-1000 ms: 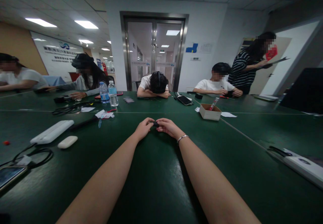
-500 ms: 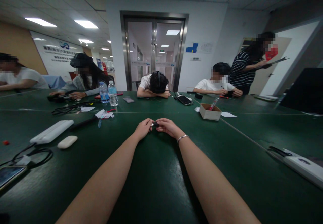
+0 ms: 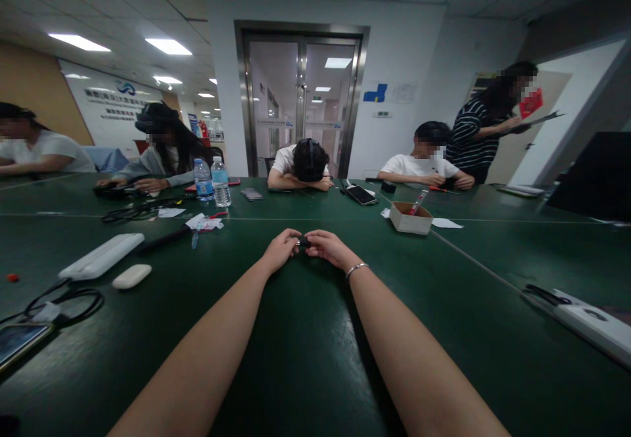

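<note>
A small black object (image 3: pixel 304 242) with a shiny metallic end at its left lies between my two hands, low over the green table (image 3: pixel 305 332). The fingers of my left hand (image 3: pixel 283 250) are closed on its metallic end. My right hand (image 3: pixel 327 246), with a silver bracelet at the wrist, pinches the black end between thumb and fingers. What exactly the object is cannot be made out, as the fingertips cover part of it.
Left are a white power bank (image 3: pixel 102 256), a white oval case (image 3: pixel 132 276), cables and a phone (image 3: pixel 22 342). Ahead stand two bottles (image 3: pixel 221 184), a small box (image 3: pixel 411 221) and a black phone (image 3: pixel 361 194). Several people are around the far side.
The fingers of my left hand have shifted very slightly around the small object. My right hand looks the same, with its hold kept.
</note>
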A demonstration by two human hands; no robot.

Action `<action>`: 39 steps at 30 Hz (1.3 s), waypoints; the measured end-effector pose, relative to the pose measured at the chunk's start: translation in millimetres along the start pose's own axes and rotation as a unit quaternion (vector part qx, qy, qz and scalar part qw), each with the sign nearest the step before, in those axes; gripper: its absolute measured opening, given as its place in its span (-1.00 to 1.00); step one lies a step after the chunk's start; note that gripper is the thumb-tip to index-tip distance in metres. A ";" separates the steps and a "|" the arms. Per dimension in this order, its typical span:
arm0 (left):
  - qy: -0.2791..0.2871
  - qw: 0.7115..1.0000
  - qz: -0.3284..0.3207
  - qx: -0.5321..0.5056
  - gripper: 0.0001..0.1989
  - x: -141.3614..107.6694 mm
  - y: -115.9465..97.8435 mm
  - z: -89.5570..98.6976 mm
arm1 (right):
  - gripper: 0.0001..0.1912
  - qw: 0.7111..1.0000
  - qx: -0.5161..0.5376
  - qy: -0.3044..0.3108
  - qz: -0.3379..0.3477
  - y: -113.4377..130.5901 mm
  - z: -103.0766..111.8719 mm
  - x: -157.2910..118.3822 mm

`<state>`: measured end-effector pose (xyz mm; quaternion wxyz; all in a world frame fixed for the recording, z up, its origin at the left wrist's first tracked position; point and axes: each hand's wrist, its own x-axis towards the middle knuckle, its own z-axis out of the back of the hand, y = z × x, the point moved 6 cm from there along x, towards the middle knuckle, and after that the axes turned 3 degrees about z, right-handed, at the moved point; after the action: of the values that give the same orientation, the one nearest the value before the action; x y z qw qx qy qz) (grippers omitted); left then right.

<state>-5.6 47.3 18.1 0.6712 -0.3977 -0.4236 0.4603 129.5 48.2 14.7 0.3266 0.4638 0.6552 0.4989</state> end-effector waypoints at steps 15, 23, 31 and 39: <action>-0.003 1.000 0.012 0.015 -0.66 -1.2 0.7 0.8 | -0.90 1.000 -0.005 -0.010 -0.007 1.8 -0.4 -1.3; -0.014 0.998 -0.010 0.055 -0.70 -4.2 -5.5 2.1 | -0.92 1.000 -0.004 -0.009 0.002 0.7 0.2 -0.3; -0.021 0.998 -0.013 0.066 -0.73 -0.1 -1.5 3.7 | -0.90 1.000 0.002 -0.006 0.000 -0.2 1.6 1.2; -0.025 0.996 -0.023 0.082 -0.67 -1.9 -0.3 5.2 | -0.91 1.000 0.001 -0.017 -0.006 3.7 -2.7 -2.9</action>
<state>-10.8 46.2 19.6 0.7015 -0.3195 -0.4101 0.4875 129.1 44.8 18.9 0.3402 0.4688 0.6524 0.4887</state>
